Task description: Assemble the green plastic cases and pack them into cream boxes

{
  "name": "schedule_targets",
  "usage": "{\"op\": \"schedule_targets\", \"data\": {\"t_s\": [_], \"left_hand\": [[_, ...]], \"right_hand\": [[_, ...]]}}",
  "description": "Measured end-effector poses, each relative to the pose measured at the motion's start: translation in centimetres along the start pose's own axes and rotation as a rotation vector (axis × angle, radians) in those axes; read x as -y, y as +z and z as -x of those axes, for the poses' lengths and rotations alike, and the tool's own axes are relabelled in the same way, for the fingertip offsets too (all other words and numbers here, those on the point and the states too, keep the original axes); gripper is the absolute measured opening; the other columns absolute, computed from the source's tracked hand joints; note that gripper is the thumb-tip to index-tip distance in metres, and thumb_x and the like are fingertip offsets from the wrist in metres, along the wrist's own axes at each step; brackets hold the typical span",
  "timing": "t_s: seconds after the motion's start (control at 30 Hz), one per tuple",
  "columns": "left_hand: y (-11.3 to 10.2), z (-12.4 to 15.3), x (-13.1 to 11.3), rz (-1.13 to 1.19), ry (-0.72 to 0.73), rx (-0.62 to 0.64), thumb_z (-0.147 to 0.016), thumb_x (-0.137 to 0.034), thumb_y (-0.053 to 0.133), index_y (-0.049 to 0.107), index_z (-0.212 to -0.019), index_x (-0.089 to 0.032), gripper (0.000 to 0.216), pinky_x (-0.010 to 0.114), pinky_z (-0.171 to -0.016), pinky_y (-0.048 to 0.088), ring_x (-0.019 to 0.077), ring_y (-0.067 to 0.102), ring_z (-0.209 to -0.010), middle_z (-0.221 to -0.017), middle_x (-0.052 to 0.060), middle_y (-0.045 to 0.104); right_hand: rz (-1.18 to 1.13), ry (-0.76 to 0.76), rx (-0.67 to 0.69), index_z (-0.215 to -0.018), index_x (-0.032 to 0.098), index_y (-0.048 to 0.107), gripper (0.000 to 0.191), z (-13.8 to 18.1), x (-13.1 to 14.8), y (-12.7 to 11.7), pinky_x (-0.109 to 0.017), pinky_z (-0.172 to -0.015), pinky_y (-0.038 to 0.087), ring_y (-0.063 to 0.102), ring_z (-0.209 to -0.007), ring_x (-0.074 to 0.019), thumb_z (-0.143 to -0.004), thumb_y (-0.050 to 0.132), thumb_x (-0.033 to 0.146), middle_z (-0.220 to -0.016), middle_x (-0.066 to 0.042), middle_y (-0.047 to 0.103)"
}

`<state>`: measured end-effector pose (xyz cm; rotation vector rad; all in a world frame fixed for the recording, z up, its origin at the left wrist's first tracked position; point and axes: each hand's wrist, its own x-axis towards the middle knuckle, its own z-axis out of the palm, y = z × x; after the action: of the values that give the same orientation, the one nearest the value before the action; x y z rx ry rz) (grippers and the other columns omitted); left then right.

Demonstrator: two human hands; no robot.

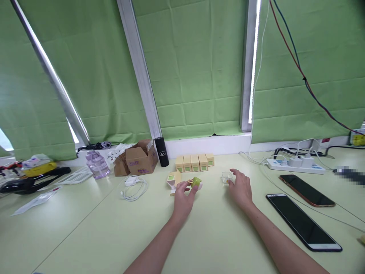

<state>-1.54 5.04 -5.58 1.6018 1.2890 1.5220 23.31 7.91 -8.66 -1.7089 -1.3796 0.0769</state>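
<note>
Between the thumb and fingers of my left hand (184, 198) is a small green-and-white object (196, 182), its kind too small to make out. A little tan loop shows at its left side, close to my fingertips. An opened tan carton (172, 179) with a green label lies just beyond that hand, partly hidden by it. My right hand (241, 188) has its thumb and index finger around the right side of a small clear plastic tray (226, 177), which is low over or on the table; its other fingers are curled and partly hidden.
Several small tan boxes (195, 163) stand in a row behind my hands. Further left are a black cylinder (161, 152), a cardboard box (141, 158), a purple bottle (97, 164) and a white charger cable (134, 188). Two phones (303, 220) and a power strip (295, 166) lie right.
</note>
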Motion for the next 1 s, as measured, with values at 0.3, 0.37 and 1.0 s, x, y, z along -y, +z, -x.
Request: {"op": "schedule_targets", "data": {"t_s": [0.3, 0.37, 1.0], "left_hand": [[-0.1, -0.2, -0.2, 0.145, -0.08, 0.064, -0.079, -0.067, 0.073, 0.081, -0.1, -0.014, 0.058, 0.038, -0.091, 0.051, 0.0292, 0.067, -0.107, -0.11, 0.013, 0.077], [-0.1, -0.2, -0.2, 0.135, -0.085, 0.074, -0.079, -0.07, 0.071, 0.081, -0.099, -0.014, 0.06, 0.038, -0.091, 0.051, 0.0297, 0.067, -0.107, -0.109, 0.013, 0.078], [0.0, -0.4, -0.3, 0.198, -0.161, 0.052, -0.074, -0.078, 0.069, 0.081, -0.098, -0.014, 0.07, 0.031, -0.08, 0.051, 0.0225, 0.066, -0.089, -0.103, 0.011, 0.078]], "right_hand": [[-0.014, -0.053, 0.097, -0.12, 0.025, 0.066, 0.043, -0.4, -1.7, 1.0, -0.049, -0.101, 0.042, 0.049, -0.129, -0.0388, -0.081, 0.054, 0.012, -0.123, -0.012, 0.069], [-0.037, -0.043, 0.112, -0.115, 0.026, 0.067, 0.038, -0.3, -1.7, 1.1, -0.05, -0.1, 0.042, 0.045, -0.136, -0.0393, -0.081, 0.055, 0.013, -0.121, -0.012, 0.07], [-0.951, 0.164, 0.173, -0.115, 0.026, 0.052, 0.048, 0.7, 3.8, -0.5, -0.049, -0.091, 0.06, 0.072, -0.106, -0.0277, -0.081, 0.073, 0.051, -0.111, -0.009, 0.071]]}}
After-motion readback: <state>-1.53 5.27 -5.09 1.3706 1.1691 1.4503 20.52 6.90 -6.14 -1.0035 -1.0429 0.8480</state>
